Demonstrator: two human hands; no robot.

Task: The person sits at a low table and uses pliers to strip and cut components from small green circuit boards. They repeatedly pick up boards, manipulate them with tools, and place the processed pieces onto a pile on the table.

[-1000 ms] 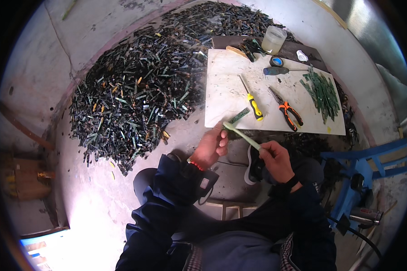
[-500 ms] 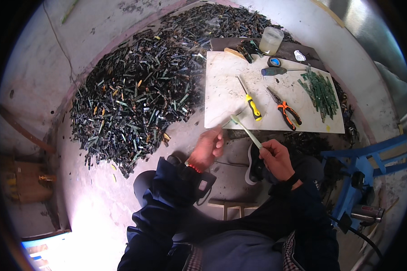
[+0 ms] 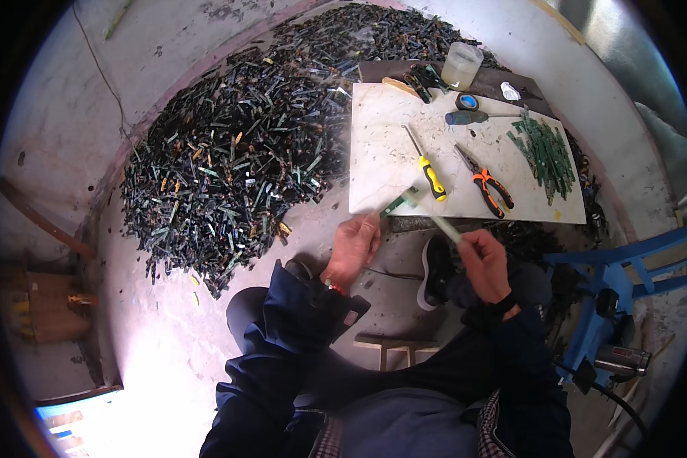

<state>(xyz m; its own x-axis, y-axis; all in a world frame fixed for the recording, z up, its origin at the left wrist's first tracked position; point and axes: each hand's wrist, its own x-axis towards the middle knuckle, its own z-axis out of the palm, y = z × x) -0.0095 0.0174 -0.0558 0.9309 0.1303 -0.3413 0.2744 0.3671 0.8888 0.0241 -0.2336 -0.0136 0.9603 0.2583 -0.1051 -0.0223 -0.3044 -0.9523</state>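
While closed, each hand (left [image 3: 353, 246], right [image 3: 482, 258]) grips one strip — green [image 3: 398, 201], pale [image 3: 435, 220].

Two thin green strips [image 3: 427, 214], crossed

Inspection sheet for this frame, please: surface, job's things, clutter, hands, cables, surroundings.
Surface: pale board lying on a concrete floor.
Job's things: left hand holds a dark green strip; right hand holds a pale green strip; the strips cross near the board's front edge.
Clutter: on the board, a yellow-handled screwdriver, orange pliers, a dark-handled screwdriver, a tape roll, a bundle of green strips; cup beyond it.
Hands: both closed on strips.
Cables: black cord at lower right.
Surroundings: big pile of strips to the left; blue frame to the right.
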